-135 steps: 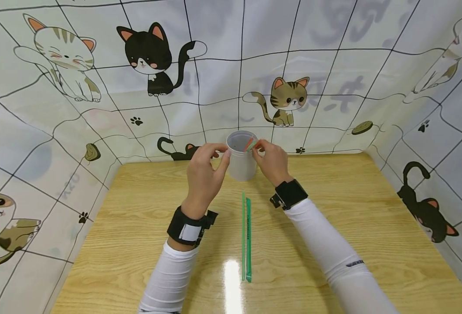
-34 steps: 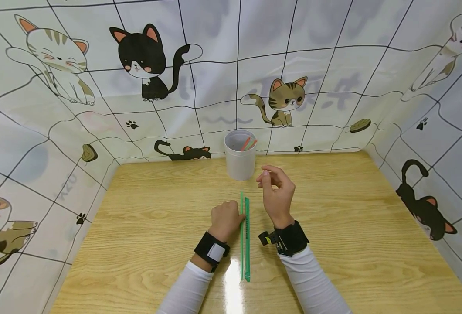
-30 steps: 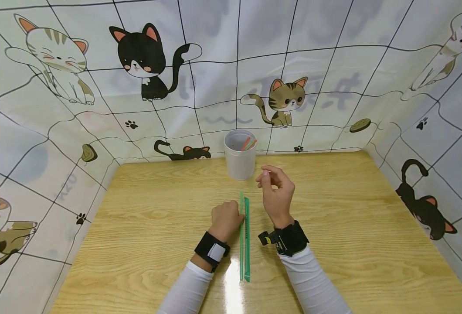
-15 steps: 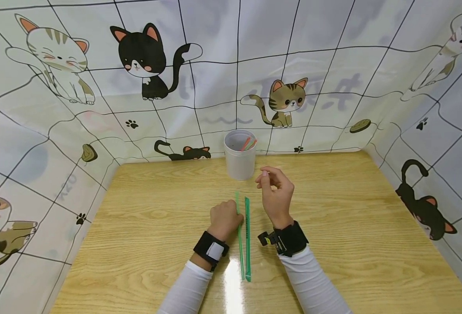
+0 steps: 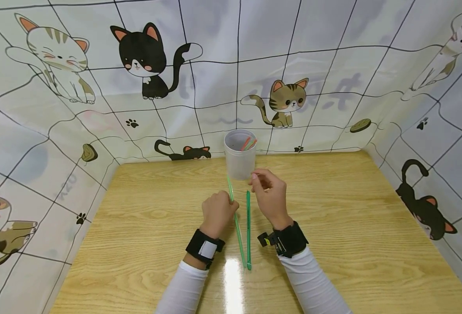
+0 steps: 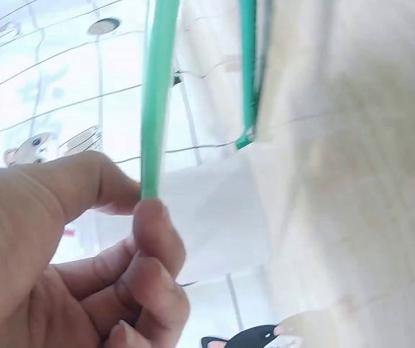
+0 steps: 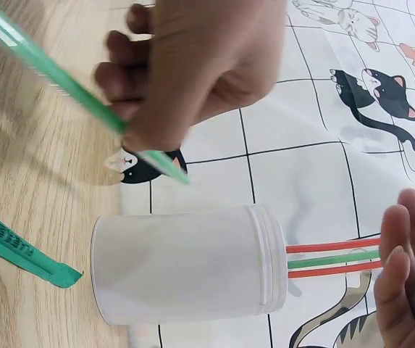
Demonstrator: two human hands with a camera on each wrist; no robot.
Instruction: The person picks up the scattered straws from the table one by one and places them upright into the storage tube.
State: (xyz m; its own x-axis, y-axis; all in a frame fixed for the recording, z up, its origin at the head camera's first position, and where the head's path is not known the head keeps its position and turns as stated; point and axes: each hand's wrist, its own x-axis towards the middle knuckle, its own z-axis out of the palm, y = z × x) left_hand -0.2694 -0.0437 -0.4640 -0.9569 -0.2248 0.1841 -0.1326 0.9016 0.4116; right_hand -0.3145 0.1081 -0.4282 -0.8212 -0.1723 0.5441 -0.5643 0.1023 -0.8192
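Observation:
My left hand (image 5: 217,213) pinches a light green straw (image 6: 158,94) between thumb and forefinger. The straw slants above the table, its far end tipped left in the head view. To its right, a dark green wrapped straw (image 5: 248,231) with printed lettering lies lengthwise on the table. My right hand (image 5: 271,196) hovers beyond that one's far end, fingers loosely curled with nothing in them. Just past both hands stands a whitish plastic cup (image 5: 239,161). Red straws (image 7: 334,247) and a green straw (image 7: 334,259) stick out of its mouth, leaning to the right side.
The wooden table (image 5: 333,226) carries the cup near its back edge. A cat-printed, gridded cloth (image 5: 215,87) hangs behind and along both sides. Light glares off the tabletop (image 5: 232,283) at the front middle.
Earlier both hands were at the cup's rim. Since then my left hand has taken the light green straw, lifting and tilting it left. The wrapped straw has shifted slightly away; my right hand moved left.

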